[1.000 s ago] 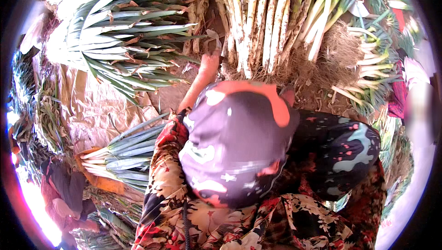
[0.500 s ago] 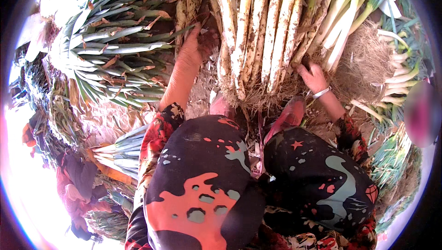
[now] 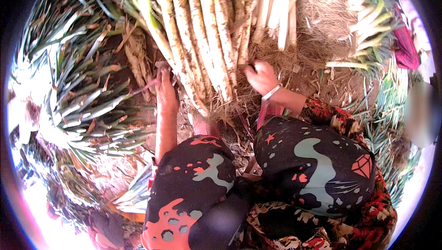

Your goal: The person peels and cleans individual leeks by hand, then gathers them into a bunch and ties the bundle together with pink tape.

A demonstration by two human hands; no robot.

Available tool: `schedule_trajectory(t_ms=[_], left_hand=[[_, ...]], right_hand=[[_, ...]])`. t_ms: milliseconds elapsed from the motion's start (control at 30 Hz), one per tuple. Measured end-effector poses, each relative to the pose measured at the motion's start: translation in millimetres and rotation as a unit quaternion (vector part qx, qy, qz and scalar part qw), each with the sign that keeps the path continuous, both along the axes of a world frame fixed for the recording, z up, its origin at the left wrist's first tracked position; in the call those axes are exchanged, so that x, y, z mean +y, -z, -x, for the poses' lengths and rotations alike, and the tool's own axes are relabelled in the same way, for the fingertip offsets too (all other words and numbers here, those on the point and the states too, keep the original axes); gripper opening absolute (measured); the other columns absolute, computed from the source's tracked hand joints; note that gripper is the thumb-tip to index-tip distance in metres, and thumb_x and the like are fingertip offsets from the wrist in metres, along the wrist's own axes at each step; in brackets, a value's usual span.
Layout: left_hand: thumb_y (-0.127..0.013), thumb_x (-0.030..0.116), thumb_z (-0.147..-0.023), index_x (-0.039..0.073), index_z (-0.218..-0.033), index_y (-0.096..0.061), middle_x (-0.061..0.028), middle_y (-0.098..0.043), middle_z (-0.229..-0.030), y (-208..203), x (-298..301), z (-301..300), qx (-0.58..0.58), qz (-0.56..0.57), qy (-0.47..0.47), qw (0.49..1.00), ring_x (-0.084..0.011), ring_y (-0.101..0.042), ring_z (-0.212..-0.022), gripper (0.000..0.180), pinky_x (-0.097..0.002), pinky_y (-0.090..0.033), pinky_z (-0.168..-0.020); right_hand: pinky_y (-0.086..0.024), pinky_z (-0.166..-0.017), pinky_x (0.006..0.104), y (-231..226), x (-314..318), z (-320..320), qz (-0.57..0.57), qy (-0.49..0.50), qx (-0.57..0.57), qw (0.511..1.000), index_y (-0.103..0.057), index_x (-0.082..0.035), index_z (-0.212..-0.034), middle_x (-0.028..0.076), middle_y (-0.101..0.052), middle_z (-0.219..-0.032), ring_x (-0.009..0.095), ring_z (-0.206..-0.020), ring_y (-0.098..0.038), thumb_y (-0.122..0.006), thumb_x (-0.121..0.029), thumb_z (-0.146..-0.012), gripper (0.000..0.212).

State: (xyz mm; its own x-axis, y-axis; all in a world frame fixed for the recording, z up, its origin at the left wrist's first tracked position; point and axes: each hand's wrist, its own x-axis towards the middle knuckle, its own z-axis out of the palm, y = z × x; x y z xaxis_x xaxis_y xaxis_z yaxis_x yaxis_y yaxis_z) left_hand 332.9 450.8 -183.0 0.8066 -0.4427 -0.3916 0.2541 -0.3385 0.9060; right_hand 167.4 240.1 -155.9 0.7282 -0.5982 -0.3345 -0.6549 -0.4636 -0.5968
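Observation:
A bundle of long green onions (image 3: 202, 33) lies before me, its muddy white stalks pointing toward me and roots nearest my feet. At its left edge, my left hand (image 3: 166, 91) is closed on a thin pink strip (image 3: 146, 86), which trails off to the left. My right hand (image 3: 261, 78), with a bracelet at the wrist, is curled against the bundle's right edge near the roots. Its fingertips are pinched, and what they hold is hidden. More clean white stalks (image 3: 281, 15) lie just right of the bundle.
Leafy onion heaps (image 3: 78, 89) fill the left side. A few muddy stalks (image 3: 135, 52) lie left of the bundle. At the right are a mat of roots (image 3: 324, 15) and more white-ended onions (image 3: 368, 29). My knees (image 3: 317, 162) are close below, above littered soil (image 3: 322, 89).
The view has shifted, so the bundle appears further left. My left hand has drawn back from the bundle's left side, and the pink strip now shows at its fingers. My right hand stays by the right edge.

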Motion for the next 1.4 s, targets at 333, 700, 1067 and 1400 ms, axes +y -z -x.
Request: schedule_trajectory(t_ms=[333,700,1067,1400], left_hand=[[-0.036,0.03,-0.093,0.005,-0.126,-0.04,-0.0141,-0.048,-0.119,63,36,-8,0.074,0.043,-0.119,0.989,-0.0232,-0.049,-0.106,0.041,-0.0364,-0.044,-0.084],[-0.062,0.007,-0.074,0.003,-0.098,-0.058,-0.0134,-0.053,-0.112,-128,-74,-20,-0.533,-0.049,0.374,0.757,-0.0306,-0.049,-0.108,0.024,-0.0428,-0.032,-0.097],[-0.061,0.024,-0.069,0.006,-0.083,-0.059,-0.0071,-0.055,-0.089,-46,-181,5,-0.497,-0.071,0.744,0.442,-0.0243,-0.048,-0.094,0.024,-0.0399,-0.033,-0.091],[-0.065,0.022,-0.069,0.006,-0.083,-0.053,-0.0074,-0.049,-0.084,-67,-172,-1,-0.465,-0.066,0.718,0.515,-0.0245,-0.048,-0.09,0.024,-0.0364,-0.037,-0.084]], right_hand=[[-0.038,-0.044,0.0428,-11,17,-14,0.006,-0.147,-0.088,0.985,-0.05,0.002,-0.059,0.022,-0.043,-0.048,0.038,-0.045,-0.049,-0.058,-0.024,-0.076,0.032],[-0.029,-0.103,0.0431,1,-86,-12,0.271,-0.432,-0.166,0.844,-0.061,-0.006,-0.076,0.004,-0.054,-0.074,0.018,-0.084,-0.054,-0.067,-0.013,-0.058,0.02],[-0.039,-0.085,0.038,16,-93,-28,0.319,-0.398,-0.213,0.833,-0.061,-0.005,-0.071,0.006,-0.055,-0.08,0.02,-0.091,-0.049,-0.054,-0.017,-0.064,0.016],[-0.017,-0.105,0.0452,25,-134,16,0.294,-0.487,-0.087,0.818,-0.056,-0.009,-0.106,0.004,-0.047,-0.121,0.019,-0.108,-0.044,-0.072,-0.039,-0.051,0.064]])
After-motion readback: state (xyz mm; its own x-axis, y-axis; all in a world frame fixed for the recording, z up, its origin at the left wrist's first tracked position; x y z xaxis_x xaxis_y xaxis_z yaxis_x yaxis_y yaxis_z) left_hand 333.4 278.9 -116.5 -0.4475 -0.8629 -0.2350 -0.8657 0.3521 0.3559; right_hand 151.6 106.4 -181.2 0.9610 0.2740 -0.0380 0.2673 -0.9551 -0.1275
